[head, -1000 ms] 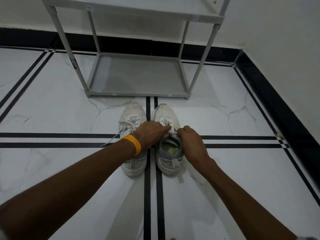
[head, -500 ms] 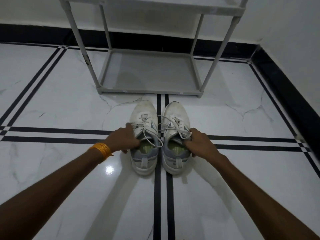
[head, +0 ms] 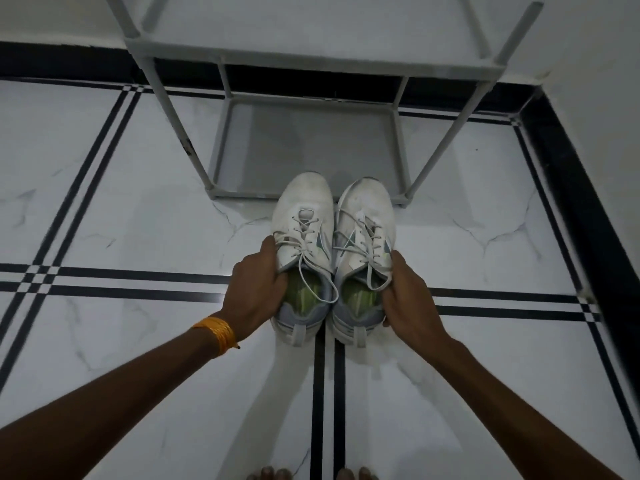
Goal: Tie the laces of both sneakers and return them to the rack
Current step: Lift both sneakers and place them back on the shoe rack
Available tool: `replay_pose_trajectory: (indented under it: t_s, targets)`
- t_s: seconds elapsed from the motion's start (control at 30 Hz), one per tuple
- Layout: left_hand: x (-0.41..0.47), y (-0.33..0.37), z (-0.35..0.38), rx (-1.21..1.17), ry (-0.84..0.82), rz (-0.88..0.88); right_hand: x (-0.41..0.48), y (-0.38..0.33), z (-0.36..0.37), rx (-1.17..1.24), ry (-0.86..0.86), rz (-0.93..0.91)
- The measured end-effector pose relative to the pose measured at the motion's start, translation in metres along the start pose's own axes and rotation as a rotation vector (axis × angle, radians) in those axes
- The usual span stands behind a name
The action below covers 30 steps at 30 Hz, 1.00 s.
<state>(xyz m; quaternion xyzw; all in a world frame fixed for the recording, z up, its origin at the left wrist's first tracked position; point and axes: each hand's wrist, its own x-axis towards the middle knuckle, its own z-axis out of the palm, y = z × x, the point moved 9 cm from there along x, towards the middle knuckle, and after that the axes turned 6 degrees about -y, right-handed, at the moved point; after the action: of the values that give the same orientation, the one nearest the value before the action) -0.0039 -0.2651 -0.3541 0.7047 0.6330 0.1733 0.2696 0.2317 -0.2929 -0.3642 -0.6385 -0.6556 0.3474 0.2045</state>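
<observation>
Head view, items by descending size. Floor [head: 138,209]: white marble-look tile crossed by paired black lines, edged by a black skirting band. Rack [head: 304,147]: grey frame with slim posts, standing against the wall; its bottom shelf is bare, an upper shelf spans the top of the picture. Forearms: two, reaching in from the lower corners toward the centre. Left sneaker [head: 303,244]: white upper, grey heel collar, green insole, toe pointing at the rack and overlapping the front rail of the bottom shelf; laces crossed through the eyelets with a loop drooping over the shoe opening. Right sneaker [head: 363,244]: same make, touching the left one along the inner side, toe just short of the rail, laces gathered in loops near the tongue. Left hand [head: 258,292]: clasped around the outer side of the left sneaker, thumb inside the opening. Right hand [head: 408,299]: clasped on the outer side of the right sneaker likewise. Wristband [head: 217,332]: orange, on the left wrist. Toes: bare, at the bottom edge.
</observation>
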Motion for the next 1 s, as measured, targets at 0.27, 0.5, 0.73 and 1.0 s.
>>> replay_pose_trajectory:
  t_s: [0.27, 0.5, 0.73, 1.0]
  targets:
    - [-0.019, 0.1, -0.126, -0.038, 0.044, -0.048, -0.025, -0.112, -0.115, -0.109, -0.013, 0.023]
    - [0.014, 0.189, -0.248, -0.048, 0.048, -0.071, 0.003, -0.216, -0.23, -0.121, -0.049, 0.027]
    - [0.112, 0.217, -0.317, -0.043, 0.075, -0.077, 0.094, -0.274, -0.292, -0.138, -0.075, 0.035]
    - [0.248, 0.154, -0.297, 0.012, -0.004, -0.158, 0.229, -0.252, -0.26, -0.213, -0.142, 0.134]
